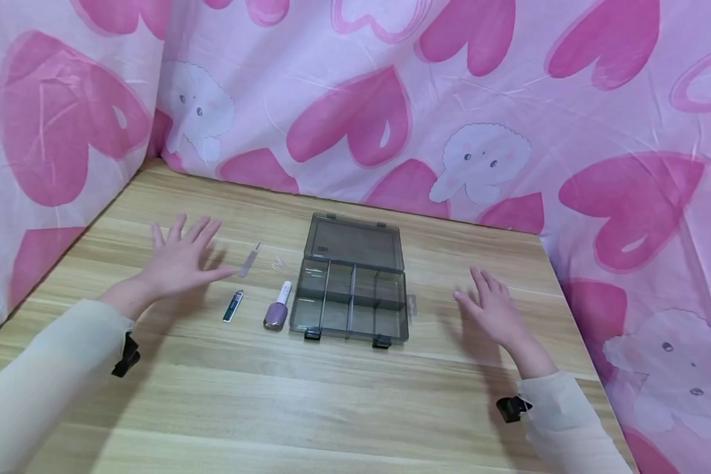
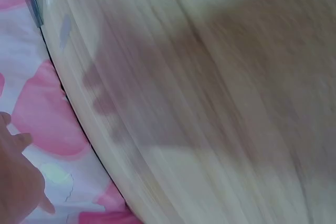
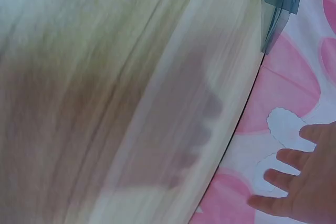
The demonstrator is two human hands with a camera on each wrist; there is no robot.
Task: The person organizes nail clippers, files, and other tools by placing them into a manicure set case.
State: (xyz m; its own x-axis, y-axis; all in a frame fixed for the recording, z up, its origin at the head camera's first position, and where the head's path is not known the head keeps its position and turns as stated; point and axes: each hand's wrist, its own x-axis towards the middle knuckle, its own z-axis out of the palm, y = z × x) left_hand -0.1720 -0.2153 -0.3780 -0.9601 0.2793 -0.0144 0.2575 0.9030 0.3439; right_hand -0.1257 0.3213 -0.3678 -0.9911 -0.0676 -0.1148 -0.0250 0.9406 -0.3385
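Observation:
My left hand (image 1: 180,263), fingers spread, hovers over the left of the table, holding nothing. Near its thumb lies a slim nail file (image 1: 250,259); closer to me is a nail clipper (image 1: 234,307) with a dark green face. A bottle of purple nail polish (image 1: 276,315) with a white cap lies on its side, and a small clear item (image 1: 278,263) sits behind it. In the middle stands a grey see-through divided box (image 1: 349,332), its lid (image 1: 355,243) folded back. To the right of the box, my right hand (image 1: 498,309) is raised above the table with nothing in it.
The wooden table (image 1: 243,408) ends at pink heart-patterned cloth (image 1: 355,118) behind and along both sides. A small clear flat piece (image 1: 412,305) lies against the box's right side. Black wrist clips (image 1: 512,409) sit at both cuffs.

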